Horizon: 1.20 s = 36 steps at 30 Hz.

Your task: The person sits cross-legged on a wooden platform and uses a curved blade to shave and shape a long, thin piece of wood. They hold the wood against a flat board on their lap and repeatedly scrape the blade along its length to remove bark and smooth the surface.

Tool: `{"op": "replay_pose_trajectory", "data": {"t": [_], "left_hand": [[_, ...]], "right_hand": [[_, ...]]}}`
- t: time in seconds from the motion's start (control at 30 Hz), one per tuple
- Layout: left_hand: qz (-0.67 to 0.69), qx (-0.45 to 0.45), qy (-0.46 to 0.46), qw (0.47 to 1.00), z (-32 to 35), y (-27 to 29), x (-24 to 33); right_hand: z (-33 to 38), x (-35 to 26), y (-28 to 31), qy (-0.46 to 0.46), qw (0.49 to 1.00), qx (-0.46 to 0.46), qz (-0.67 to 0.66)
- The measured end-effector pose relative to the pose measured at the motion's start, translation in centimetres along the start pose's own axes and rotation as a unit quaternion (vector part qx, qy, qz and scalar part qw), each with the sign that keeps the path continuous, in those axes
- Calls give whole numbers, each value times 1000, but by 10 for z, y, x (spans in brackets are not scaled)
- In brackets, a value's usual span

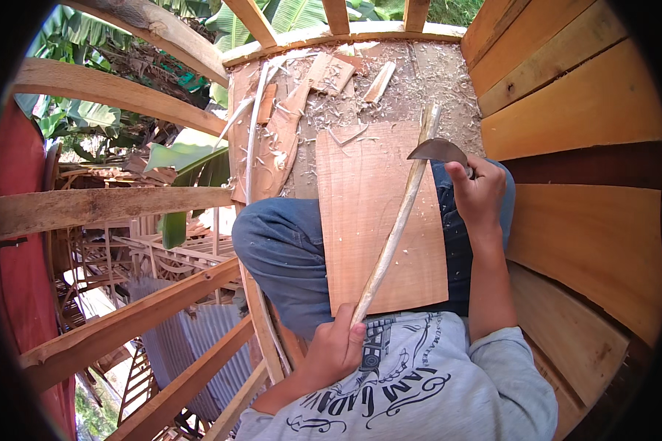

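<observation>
My left hand [338,344] is closed round the near end of a long peeled wooden stick [399,224], close to my shirt. The stick slants up and to the right across a flat wooden board [379,220] that lies over my lap. My right hand [479,195] grips a knife with a broad curved dark blade [435,151]; its handle is mostly hidden in my fingers. The blade crosses the stick near its far end and seems to touch it.
Wood shavings [449,88] and several offcuts [281,140] lie on the plank floor ahead. Wide wooden planks [574,95] form a wall close on my right. On the left run spaced wooden rails [110,202], with a drop and corrugated sheets [206,345] below.
</observation>
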State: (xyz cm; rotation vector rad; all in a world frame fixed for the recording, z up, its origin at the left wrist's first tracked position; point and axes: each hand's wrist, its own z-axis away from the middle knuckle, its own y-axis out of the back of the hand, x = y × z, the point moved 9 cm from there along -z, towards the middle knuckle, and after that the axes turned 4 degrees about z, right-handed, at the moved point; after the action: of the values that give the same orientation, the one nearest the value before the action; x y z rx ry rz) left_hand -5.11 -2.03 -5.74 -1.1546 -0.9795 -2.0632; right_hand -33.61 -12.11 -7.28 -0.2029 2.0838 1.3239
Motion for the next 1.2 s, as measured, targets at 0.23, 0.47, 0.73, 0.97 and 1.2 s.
{"op": "replay_pose_trajectory", "data": {"t": [0.23, 0.47, 0.73, 0.97, 1.2], "left_hand": [[-21, 64, -23, 997, -3, 17, 0], [-53, 84, -40, 994, -3, 14, 5], [-84, 95, -64, 990, -2, 16, 10], [-88, 93, -70, 989, -4, 17, 11], [-100, 93, -83, 987, -7, 14, 14]], "right_hand": [[44, -51, -1, 71, 990, -84, -93], [51, -67, 2, 108, 988, -92, -56], [45, -81, 8, 150, 984, -92, -42], [48, -87, 14, 202, 973, -103, -46], [57, -92, 10, 236, 959, -126, -97]]}}
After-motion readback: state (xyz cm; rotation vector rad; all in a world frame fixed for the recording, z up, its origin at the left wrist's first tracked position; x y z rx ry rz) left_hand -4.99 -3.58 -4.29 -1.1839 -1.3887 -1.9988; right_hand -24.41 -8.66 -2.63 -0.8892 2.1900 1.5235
